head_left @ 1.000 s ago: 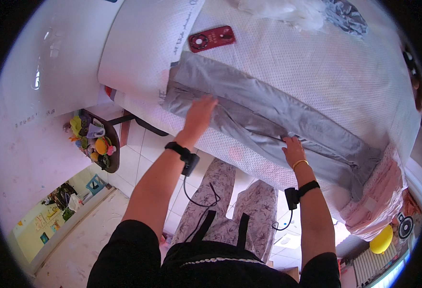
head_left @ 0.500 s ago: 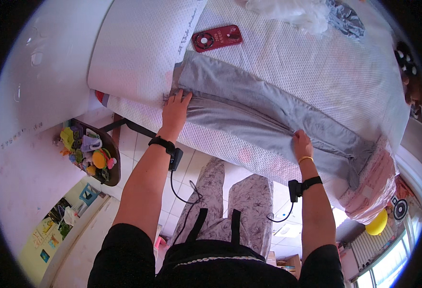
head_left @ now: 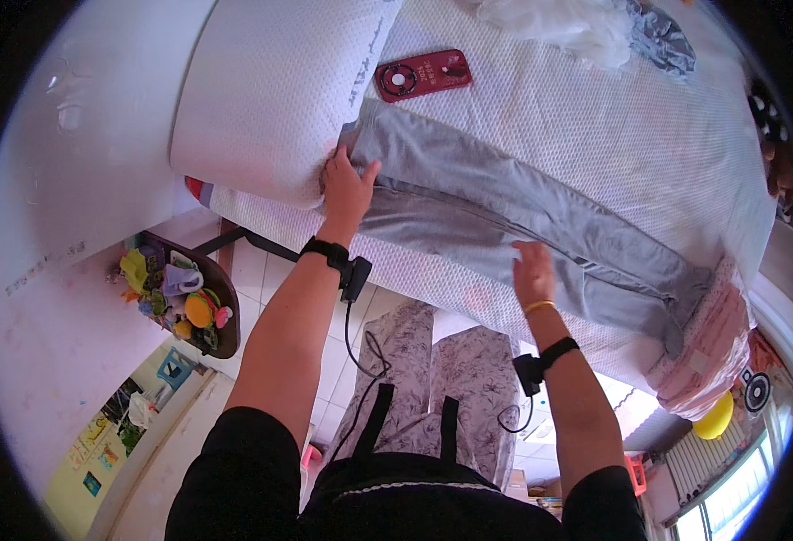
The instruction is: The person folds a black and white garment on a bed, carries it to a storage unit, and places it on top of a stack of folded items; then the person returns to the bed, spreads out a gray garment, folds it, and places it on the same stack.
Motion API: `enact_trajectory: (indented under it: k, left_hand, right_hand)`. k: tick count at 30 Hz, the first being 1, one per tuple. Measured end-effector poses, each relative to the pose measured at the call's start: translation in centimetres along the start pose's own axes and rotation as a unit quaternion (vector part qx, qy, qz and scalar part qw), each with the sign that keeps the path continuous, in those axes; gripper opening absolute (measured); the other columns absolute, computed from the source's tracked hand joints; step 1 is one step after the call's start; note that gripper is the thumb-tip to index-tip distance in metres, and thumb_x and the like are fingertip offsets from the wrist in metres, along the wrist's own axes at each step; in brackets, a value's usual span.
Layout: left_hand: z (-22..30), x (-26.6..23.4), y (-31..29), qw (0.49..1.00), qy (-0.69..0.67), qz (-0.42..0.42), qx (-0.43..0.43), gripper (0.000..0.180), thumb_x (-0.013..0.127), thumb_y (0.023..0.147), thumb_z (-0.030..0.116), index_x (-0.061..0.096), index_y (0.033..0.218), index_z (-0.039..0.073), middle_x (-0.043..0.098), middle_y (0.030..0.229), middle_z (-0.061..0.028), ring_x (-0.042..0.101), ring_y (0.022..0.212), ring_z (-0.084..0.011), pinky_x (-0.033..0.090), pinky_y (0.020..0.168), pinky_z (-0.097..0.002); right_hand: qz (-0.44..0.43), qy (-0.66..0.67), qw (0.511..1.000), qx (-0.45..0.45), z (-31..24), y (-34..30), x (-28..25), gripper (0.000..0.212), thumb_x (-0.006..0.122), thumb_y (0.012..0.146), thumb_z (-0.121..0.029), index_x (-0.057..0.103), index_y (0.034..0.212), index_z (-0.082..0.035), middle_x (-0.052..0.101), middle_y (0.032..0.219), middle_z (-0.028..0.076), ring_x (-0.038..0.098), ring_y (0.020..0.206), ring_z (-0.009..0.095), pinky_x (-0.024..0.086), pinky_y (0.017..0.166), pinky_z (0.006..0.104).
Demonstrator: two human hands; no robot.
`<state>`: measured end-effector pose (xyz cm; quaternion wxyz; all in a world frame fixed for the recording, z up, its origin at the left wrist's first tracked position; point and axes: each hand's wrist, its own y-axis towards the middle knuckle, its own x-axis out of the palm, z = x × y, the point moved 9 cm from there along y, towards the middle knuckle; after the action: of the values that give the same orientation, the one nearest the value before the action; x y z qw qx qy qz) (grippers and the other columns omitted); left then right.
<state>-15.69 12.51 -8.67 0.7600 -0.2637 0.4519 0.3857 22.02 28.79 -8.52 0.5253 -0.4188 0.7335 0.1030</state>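
Note:
A pair of grey trousers (head_left: 477,176) is laid out lengthwise across the bed, its two legs side by side with a creased fold between them. My left hand (head_left: 348,191) rests at the end by the pillow, thumb spread from the fingers, fingertips at the cloth and the pillow's edge. Over the nearer leg, my right hand (head_left: 533,275) has its fingers stretched out and grips no cloth; whether it touches the fabric I cannot tell. The far right end of the trousers is bunched against a pink frilled cloth (head_left: 703,347).
A white pillow (head_left: 261,99) lies at the left. Beyond the trousers, a red phone-shaped thing (head_left: 425,76) rests on the white quilted bed cover (head_left: 550,117), with white sheer fabric (head_left: 563,27) and a grey crumpled cloth (head_left: 662,43) farther back. A corner shelf (head_left: 220,316) holds toys.
My right hand has let go of the nearer trouser leg and moved left, its fingers now straightened. My left hand stays at the pillow end, its thumb spread wider. The view has shifted slightly.

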Motion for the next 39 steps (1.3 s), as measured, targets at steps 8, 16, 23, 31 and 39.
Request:
enact_trajectory:
  k: [8, 16, 23, 31, 39]
  left_hand:
    - [0.0, 3.1, 4.6, 0.987, -0.024, -0.138, -0.081, 0.072, 0.069, 0.087, 0.050, 0.055, 0.128, -0.007, 0.061, 0.125, -0.0283, 0.057, 0.120, -0.0413, 0.044, 0.102, -0.0473]
    - [-2.0, 5.1, 6.6, 0.953, -0.095, -0.257, -0.127, 0.064, 0.070, 0.088, 0.043, 0.057, 0.127, -0.006, 0.064, 0.122, -0.0270, 0.061, 0.116, -0.0392, 0.048, 0.098, -0.0439]
    - [-0.9, 4.7, 6.8, 0.968, -0.027, -0.242, -0.069, 0.061, 0.068, 0.088, 0.043, 0.059, 0.122, -0.007, 0.064, 0.117, -0.0303, 0.061, 0.114, -0.0432, 0.048, 0.095, -0.0465]
    - [-1.1, -1.0, 7.4, 0.977, 0.010, -0.213, -0.004, 0.046, 0.064, 0.091, 0.039, 0.061, 0.101, -0.007, 0.065, 0.103, -0.0315, 0.061, 0.102, -0.0491, 0.048, 0.085, -0.0518]
    - [1.3, -1.5, 7.8, 0.975, 0.021, -0.223, 0.004, 0.047, 0.069, 0.088, 0.038, 0.061, 0.099, -0.007, 0.066, 0.098, -0.0303, 0.063, 0.096, -0.0471, 0.048, 0.080, -0.0511]
  right_hand:
    - [-0.090, 0.138, 0.973, -0.160, -16.8, 5.4, 7.6, 0.042, 0.058, 0.085, -0.004, 0.059, 0.127, -0.009, 0.058, 0.123, 0.016, 0.054, 0.117, 0.037, 0.049, 0.098, 0.0464]
    - [-0.032, -0.052, 0.987, -0.148, -25.5, 9.5, 11.2, 0.051, 0.072, 0.074, -0.022, 0.057, 0.123, -0.014, 0.053, 0.119, 0.005, 0.054, 0.113, 0.025, 0.053, 0.085, 0.0412]
    - [-0.041, -0.048, 0.987, -0.145, -27.7, 12.1, 10.9, 0.024, 0.065, 0.080, -0.023, 0.060, 0.102, -0.014, 0.058, 0.100, 0.004, 0.061, 0.100, 0.025, 0.056, 0.069, 0.0424]
    - [-0.092, 0.170, 0.968, -0.162, -29.1, 11.3, 8.8, 0.018, 0.060, 0.088, -0.018, 0.054, 0.100, -0.005, 0.066, 0.083, 0.019, 0.067, 0.078, 0.041, 0.054, 0.069, 0.0508]
    - [-0.032, 0.295, 0.952, -0.070, -24.6, 9.4, 4.2, 0.026, 0.062, 0.083, -0.010, 0.056, 0.108, -0.006, 0.068, 0.094, 0.020, 0.066, 0.088, 0.041, 0.054, 0.075, 0.0488]
